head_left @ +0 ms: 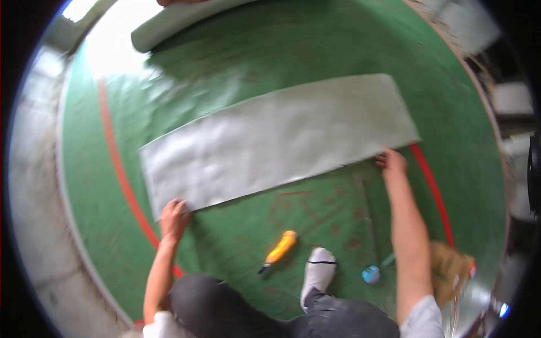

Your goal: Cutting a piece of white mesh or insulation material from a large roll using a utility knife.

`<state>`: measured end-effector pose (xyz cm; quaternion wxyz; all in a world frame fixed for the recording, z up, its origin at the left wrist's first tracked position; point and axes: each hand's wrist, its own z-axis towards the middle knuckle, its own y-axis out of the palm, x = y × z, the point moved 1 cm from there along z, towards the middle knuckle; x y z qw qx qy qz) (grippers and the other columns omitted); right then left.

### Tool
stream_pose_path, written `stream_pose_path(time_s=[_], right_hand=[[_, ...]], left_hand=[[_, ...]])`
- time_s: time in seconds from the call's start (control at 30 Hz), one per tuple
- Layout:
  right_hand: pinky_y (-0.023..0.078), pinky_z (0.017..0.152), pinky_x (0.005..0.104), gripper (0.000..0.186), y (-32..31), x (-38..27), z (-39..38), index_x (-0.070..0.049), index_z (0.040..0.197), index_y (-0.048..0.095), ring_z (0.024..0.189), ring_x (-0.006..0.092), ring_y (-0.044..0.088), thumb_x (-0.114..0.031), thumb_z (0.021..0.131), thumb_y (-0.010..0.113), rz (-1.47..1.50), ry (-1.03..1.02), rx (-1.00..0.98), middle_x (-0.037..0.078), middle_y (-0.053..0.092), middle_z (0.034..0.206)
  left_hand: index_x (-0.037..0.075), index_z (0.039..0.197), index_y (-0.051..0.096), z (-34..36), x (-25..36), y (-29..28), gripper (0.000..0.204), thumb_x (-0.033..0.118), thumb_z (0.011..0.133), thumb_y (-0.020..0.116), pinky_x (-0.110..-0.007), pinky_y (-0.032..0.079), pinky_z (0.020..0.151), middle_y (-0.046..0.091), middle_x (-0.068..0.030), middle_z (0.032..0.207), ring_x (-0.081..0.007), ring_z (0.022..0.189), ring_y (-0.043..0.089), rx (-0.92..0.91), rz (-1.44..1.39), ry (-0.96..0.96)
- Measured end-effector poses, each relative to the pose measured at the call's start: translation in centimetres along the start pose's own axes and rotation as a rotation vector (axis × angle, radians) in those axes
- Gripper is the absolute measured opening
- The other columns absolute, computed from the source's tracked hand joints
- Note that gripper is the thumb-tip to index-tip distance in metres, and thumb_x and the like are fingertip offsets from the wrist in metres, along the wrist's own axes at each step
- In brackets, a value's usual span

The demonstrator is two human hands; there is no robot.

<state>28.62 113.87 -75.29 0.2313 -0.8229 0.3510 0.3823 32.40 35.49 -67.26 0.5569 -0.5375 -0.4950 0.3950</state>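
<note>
A long grey sheet point(282, 135) lies flat across the green floor covering, slightly rippled at its left end. At its near left corner, the fingers of my left hand point(173, 219) are closed on the edge. My right hand point(393, 162) pinches the near edge close to the right end. Between my arms lies a yellow-handled utility knife point(282, 247), its dark end toward me.
A grey roll of sheeting point(186, 23) lies at the far side, with part of a hand above it. A small blue round object point(371, 274) and a brown cardboard piece point(448, 270) lie near my right arm. Red stripes point(119, 163) cross the green covering point(225, 248).
</note>
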Motion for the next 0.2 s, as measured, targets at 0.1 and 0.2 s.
stream_pose_path(time_s=[0.1,0.2], right_hand=[[0.058,0.061,0.0368,0.024,-1.2,0.7,1.9,-0.005,0.120,0.075,0.079,0.0177,0.073,-0.022,0.104,0.079,0.029,-0.045,0.036,0.005,0.076,0.096],[0.062,0.065,0.0421,0.034,3.5,1.9,4.7,-0.005,0.127,0.075,0.087,0.0182,0.075,-0.028,0.104,0.082,0.020,0.011,-0.291,0.006,0.077,0.099]], left_hand=[[0.010,0.126,0.077,-0.1,0.8,-0.6,0.045,0.022,0.086,0.092,-0.049,0.056,0.109,0.074,-0.0134,0.133,-0.0361,0.125,0.071,-0.022,0.029,0.001],[0.008,0.125,0.077,-2.4,-2.7,-2.5,0.044,0.024,0.087,0.091,-0.047,0.056,0.109,0.073,-0.0167,0.138,-0.0364,0.128,0.070,0.012,0.093,-0.022]])
